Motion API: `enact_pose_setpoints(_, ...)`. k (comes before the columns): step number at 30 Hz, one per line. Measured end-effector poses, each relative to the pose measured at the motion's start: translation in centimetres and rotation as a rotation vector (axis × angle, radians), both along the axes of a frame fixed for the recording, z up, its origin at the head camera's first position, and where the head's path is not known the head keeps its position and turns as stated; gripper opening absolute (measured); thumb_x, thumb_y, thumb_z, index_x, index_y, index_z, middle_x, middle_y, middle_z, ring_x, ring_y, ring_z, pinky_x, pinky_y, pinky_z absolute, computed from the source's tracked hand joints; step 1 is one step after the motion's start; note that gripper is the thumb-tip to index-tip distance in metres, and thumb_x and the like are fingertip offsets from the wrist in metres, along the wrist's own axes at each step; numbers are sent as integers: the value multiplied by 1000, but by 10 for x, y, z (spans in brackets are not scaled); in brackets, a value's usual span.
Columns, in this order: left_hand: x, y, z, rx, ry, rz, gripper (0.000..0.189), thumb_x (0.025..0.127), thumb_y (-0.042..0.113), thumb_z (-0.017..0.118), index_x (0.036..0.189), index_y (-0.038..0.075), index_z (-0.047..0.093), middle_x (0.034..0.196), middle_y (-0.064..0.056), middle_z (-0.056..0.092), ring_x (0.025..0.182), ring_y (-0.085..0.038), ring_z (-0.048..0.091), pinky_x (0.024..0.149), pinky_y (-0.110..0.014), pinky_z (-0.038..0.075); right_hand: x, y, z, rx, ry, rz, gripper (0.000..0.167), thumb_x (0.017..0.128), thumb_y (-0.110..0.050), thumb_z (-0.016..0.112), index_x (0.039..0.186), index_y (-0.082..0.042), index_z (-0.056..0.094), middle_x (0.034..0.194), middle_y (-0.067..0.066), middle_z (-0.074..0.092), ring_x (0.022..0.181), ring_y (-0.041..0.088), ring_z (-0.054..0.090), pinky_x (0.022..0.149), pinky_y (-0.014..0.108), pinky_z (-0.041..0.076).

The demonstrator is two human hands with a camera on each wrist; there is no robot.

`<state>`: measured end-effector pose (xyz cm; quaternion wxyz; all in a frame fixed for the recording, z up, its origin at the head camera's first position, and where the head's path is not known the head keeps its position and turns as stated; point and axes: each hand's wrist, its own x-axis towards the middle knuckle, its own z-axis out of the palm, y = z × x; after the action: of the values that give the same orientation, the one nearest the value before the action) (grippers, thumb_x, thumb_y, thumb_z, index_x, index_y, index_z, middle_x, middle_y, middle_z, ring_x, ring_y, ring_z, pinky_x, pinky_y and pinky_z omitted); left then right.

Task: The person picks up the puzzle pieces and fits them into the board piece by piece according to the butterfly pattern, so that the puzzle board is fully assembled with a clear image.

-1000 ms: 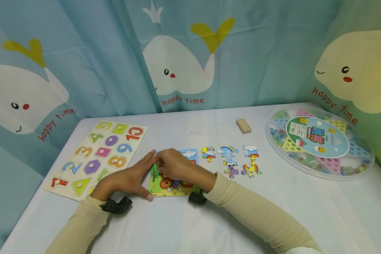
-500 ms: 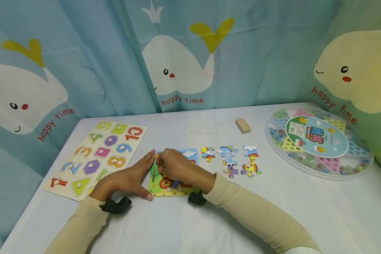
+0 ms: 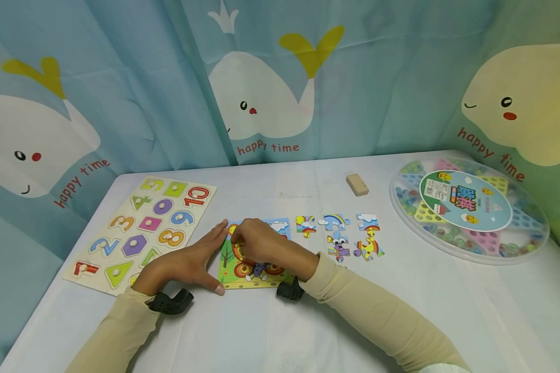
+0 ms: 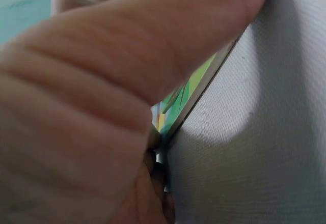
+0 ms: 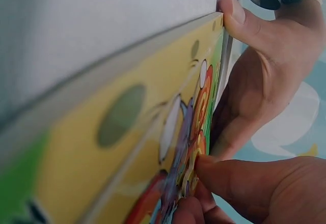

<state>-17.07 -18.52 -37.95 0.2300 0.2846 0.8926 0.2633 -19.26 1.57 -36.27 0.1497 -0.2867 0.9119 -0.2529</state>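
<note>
A flat picture puzzle board (image 3: 254, 284) with a butterfly picture, trees and sky lies in front of me. My left hand (image 3: 186, 265) spans its left edge, fingers straight toward the top corner and thumb (image 5: 235, 14) at the bottom corner. Over the upper middle of the board, my right hand (image 3: 259, 242) has its thumb and fingertips together on a colourful jigsaw piece (image 5: 190, 174) at the picture's surface. The palm and knuckles hide that piece in the head view. A butterfly wing (image 3: 244, 270) shows below the right hand.
Several loose jigsaw pieces, among them a giraffe piece (image 3: 369, 247) and a rainbow piece (image 3: 334, 222), lie right of the board. A number-and-shape board (image 3: 142, 230) is at left. Behind are a tan block (image 3: 357, 185) and a round marble game case (image 3: 466, 207).
My right fingertips have shifted slightly right, away from the board's upper left corner, where a sun picture now shows. The left hand keeps its place along the edge.
</note>
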Motion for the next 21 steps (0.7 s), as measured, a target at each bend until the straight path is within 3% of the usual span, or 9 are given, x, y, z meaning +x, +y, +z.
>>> enact_pose_setpoints(3, 0, 0, 0, 1, 1, 0, 133, 64, 45, 89, 156, 3, 2, 162, -10, -9, 147, -29, -3, 115, -52, 11, 0, 0, 0, -3, -5, -8, 25, 88, 1, 67, 111, -4, 73, 106, 4, 70, 102, 17, 61, 88, 28, 50)
enact_pose_setpoints(11, 0, 1, 0, -17, 1, 8, 131, 65, 45, 89, 156, 6, 3, 162, -9, -8, 147, -29, -3, 115, -52, 12, 0, 0, 1, 7, -13, 9, 14, 86, 2, 67, 94, -6, 76, 90, 0, 66, 85, 12, 57, 72, 23, 50)
enact_pose_setpoints(21, 1, 1, 1, -17, 3, 3, 131, 65, 44, 89, 156, 5, 3, 162, -10, -8, 147, -29, -4, 115, -52, 11, -2, 6, 5, -30, -44, 4, 22, 87, -1, 68, 108, -2, 73, 103, 6, 70, 93, 14, 62, 81, 27, 52)
